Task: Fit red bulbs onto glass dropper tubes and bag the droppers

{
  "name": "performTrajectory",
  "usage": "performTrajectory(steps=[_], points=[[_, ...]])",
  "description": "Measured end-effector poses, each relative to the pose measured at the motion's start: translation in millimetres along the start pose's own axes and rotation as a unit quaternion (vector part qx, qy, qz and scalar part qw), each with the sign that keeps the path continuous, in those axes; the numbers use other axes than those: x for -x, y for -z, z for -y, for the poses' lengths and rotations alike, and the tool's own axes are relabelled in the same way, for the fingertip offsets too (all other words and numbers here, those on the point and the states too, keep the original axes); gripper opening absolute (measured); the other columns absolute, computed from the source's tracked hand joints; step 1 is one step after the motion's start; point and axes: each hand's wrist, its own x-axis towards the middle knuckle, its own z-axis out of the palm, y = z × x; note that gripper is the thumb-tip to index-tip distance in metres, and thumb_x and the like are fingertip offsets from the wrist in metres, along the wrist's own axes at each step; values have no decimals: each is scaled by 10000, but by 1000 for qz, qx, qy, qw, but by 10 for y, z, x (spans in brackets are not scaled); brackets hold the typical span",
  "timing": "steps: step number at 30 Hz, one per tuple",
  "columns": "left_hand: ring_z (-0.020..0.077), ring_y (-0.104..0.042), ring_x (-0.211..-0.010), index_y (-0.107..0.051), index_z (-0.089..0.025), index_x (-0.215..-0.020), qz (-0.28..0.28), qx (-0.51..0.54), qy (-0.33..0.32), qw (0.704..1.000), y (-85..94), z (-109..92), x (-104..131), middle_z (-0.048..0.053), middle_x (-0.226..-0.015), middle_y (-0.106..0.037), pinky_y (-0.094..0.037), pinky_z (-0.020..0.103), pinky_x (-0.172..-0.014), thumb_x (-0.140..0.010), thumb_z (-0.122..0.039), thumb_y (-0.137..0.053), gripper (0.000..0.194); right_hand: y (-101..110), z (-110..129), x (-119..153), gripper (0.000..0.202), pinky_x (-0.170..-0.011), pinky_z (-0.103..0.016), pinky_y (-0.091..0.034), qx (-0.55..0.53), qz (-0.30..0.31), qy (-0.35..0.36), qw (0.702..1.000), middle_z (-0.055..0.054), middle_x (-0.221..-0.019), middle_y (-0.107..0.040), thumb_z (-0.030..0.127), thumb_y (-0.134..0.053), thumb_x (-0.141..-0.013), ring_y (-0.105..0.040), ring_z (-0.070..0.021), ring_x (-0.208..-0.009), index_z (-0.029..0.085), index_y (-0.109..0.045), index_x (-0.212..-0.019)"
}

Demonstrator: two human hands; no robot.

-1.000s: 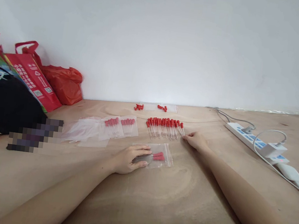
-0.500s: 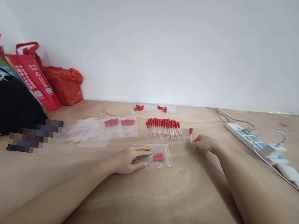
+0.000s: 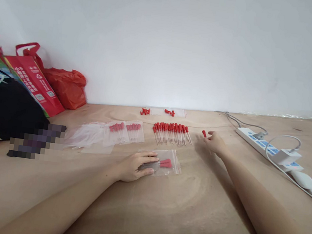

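My left hand [image 3: 135,165] lies on a clear zip bag [image 3: 176,158], fingers stretched and thumb apart. Inside that bag are droppers with red bulbs [image 3: 165,163]; their stems run under the palm, partly hidden. Farther right, my right hand [image 3: 216,143] pinches a single dropper [image 3: 204,133] near the tabletop; its red bulb shows past the fingertips and its stem is mostly hidden. Between and beyond the hands, a row of several red-bulbed droppers [image 3: 171,128] lies side by side. Two filled bags [image 3: 117,128] of droppers rest to its left.
Flat clear bags [image 3: 86,135] are piled at the left. Loose red bulbs [image 3: 145,111] and another clear bag [image 3: 156,111] lie by the wall. A power strip [image 3: 264,146] with cords stands at the right. Red shopping bags [image 3: 34,81] and a black bag [image 3: 10,109] fill the far left.
My right hand has moved slightly away from me and to the right, with the dropper in its fingers now tilted. My left hand has stayed on the bag.
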Motion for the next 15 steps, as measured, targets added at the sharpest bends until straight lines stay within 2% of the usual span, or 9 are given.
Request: performTrajectory(steps=[2, 4, 7, 11, 15], points=[[201, -402, -1174, -482, -237, -1185, -3, 3, -1, 1000, -2, 3, 4, 53, -1281, -442, -316, 378, -982, -818, -360, -481, 387, 26, 91, 113, 549, -589, -260, -424, -113, 25, 30, 993, -33, -718, -577, 267, -471, -722, -563, -158, -644, 114, -321, -1228], [201, -401, -1174, -483, -241, -1184, -5, 7, -2, 1000, -3, 5, 7, 50, -1281, -442, -314, 378, -984, -817, -364, -482, 387, -11, 192, 273, 599, -548, -253, -430, -226, 67, 66, 970, 27, -662, -528, 280, -467, -720, -536, -122, -538, 162, -235, -1259], [200, -394, -1179, -475, -243, -1189, -2, 5, 2, 1000, -2, 1, 5, 47, -1284, -437, -309, 381, -986, -820, -368, -475, 390, -149, 318, 515, 641, -539, -252, -445, -321, 103, 100, 936, 71, -614, -476, 332, -546, -671, -537, -112, -514, 190, -233, -1212], [198, -392, -1179, -466, -227, -1195, 2, -5, 5, 1000, 0, -11, 4, 56, -1284, -436, -308, 372, -987, -825, -370, -466, 397, -316, 400, 686, 528, -525, -246, -448, -388, 94, 57, 915, 80, -583, -491, 384, -560, -661, -544, -109, -506, 205, -278, -1070], [207, -394, -1174, -336, -241, -1281, -3, 5, 10, 1000, 5, -25, 15, 52, -1301, -415, -323, 379, -972, -821, -373, -468, 496, -391, 458, 769, 306, -544, -244, -465, -459, 115, -1, 881, 57, -606, -545, 364, -509, -715, -582, -114, -547, 232, -302, -899]])
